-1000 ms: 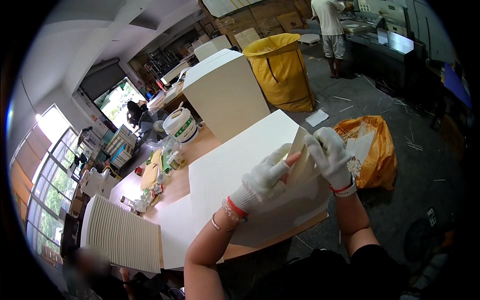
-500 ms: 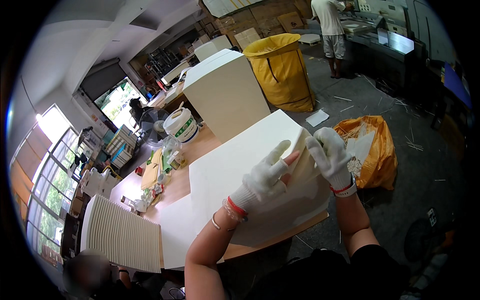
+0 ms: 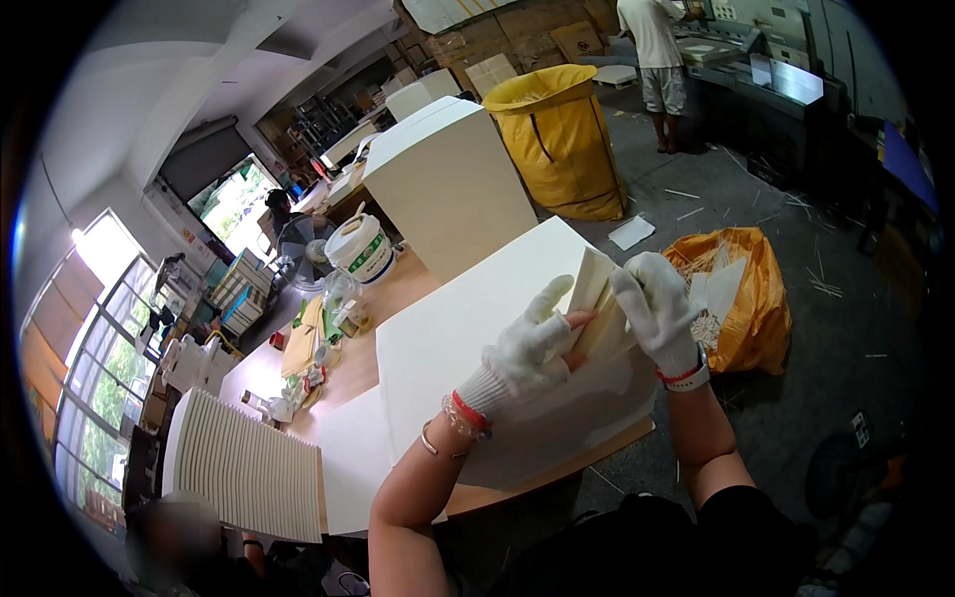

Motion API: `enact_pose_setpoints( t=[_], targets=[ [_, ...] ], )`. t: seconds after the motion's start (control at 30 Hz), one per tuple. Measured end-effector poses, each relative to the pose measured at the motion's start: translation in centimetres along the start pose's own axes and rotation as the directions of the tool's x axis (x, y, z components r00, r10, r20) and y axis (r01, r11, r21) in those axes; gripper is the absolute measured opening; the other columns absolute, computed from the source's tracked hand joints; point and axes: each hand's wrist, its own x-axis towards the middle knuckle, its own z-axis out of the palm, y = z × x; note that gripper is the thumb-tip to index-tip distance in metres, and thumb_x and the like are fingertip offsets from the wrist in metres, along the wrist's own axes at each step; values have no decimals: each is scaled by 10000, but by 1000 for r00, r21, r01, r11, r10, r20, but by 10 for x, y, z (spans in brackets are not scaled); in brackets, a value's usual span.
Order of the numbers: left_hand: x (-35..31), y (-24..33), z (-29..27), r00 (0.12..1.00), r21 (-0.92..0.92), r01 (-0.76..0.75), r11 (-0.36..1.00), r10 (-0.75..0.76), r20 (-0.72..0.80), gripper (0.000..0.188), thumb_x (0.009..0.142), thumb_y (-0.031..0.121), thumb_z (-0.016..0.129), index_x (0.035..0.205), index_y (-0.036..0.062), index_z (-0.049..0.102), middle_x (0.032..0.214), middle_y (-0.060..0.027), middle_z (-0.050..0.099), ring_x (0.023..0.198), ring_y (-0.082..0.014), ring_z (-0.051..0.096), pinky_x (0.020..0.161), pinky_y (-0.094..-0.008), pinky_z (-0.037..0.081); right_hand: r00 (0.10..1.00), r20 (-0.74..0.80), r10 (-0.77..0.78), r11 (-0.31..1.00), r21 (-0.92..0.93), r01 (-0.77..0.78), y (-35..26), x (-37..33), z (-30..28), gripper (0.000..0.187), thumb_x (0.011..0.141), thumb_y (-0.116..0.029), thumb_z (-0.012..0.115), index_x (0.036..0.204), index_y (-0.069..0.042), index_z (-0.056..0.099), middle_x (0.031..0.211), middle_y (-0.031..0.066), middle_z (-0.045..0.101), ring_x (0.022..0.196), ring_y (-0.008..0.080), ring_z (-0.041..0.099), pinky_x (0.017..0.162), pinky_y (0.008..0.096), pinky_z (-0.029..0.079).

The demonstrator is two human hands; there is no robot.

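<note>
**Two gloved hands at a bent corner of white sheets**

From the lower edge, both forearms reached up to the large white sheets (image 3: pixel 463 313) at the centre of the frame. The left hand (image 3: pixel 527 348), just right of centre, had its fingers spread, two bare fingertips touching the bent-up right corner; whether they pinched it could not be told. The right hand (image 3: pixel 657 308), farther right, was curled narrow beside the same corner, its fingertips hidden, so its grip could not be made out either.

The sheets looked smooth and springy: one alone probably light and easily creased, the whole pile likely heavy. The free corner seemed the best hold, with a flat, broad pinch; gloved fingers might slip on it, and bare tips should part the layers better.

At the lower left, a ribbed stack of pale boards (image 3: pixel 244 468) stood on the wooden table (image 3: pixel 416 267), near a co-worker's forearm (image 3: pixel 255 555). Right of the hands, an open orange bag (image 3: pixel 756 328) held pale scraps. Beyond, left of upper centre, were a white bucket (image 3: pixel 360 249) and a fan (image 3: pixel 301 254), with a tall white stack (image 3: pixel 453 194) to their right. Farther off stood a yellow bag (image 3: pixel 565 159) and, at the upper right, a person in a pale shirt (image 3: pixel 652 40).
</note>
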Motion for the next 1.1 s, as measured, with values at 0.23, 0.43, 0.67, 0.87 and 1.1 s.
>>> enact_pose_setpoints(
  t=[0.23, 0.43, 0.67, 0.87, 1.1],
  targets=[
    [5, 3, -7, 996, -85, -28, 996, 35, 87, 375, 780, 32, 761, 1135, 59, 643, 1411, -199, 500, 1209, -350, 567, 952, -377, 495, 999, 28, 42, 998, -52, -40, 0, -1, 1, 304, 858, 1, 621, 1161, -14, 608, 812, 108, 480, 696, 255, 497, 579, 366, 422],
    [1, 2, 1, 1000, -67, 18, 998, -19, -20, 401, 696, 33, 847, 1034, 71, 634, 1433, -175, 486, 1220, -343, 561, 959, -388, 495, 1000, 5, 20, 997, -75, -20, 1, -2, 1, 254, 876, -12, 600, 1129, -6, 622, 788, 111, 478, 693, 253, 500, 581, 373, 415],
    [2, 3, -5, 1000, 12, -11, 1000, 11, 5, 463, 780, 36, 765, 1222, 113, 649, 1379, -163, 545, 1148, -276, 620, 940, -323, 496, 992, -54, -117, 898, -432, 82, 1, -17, -6, 257, 865, 9, 608, 1122, 15, 614, 934, 157, 565, 818, 307, 572, 685, 411, 487],
    [-23, 1, -4, 955, 107, -180, 978, 200, -217, 570, 926, 184, 622, 1465, 94, 459, 1041, -131, 665, 959, -281, 673, 834, -374, 520, 915, 389, 110, 991, -113, -71, -70, 3, -4, 193, 842, -146, 698, 968, -1, 694, 1008, 170, 668, 1028, 385, 620, 941, 452, 475],
    [-9, 8, 28, 998, 599, 23, 800, 20, -64, 416, 885, 237, 598, 1266, 79, 548, 1033, -123, 623, 887, -296, 639, 746, -372, 528, 909, 386, 160, 987, -51, -152, -43, -24, -5, 220, 893, -61, 634, 1102, 2, 665, 988, 198, 665, 836, 344, 645, 774, 422, 515]
  ],
)
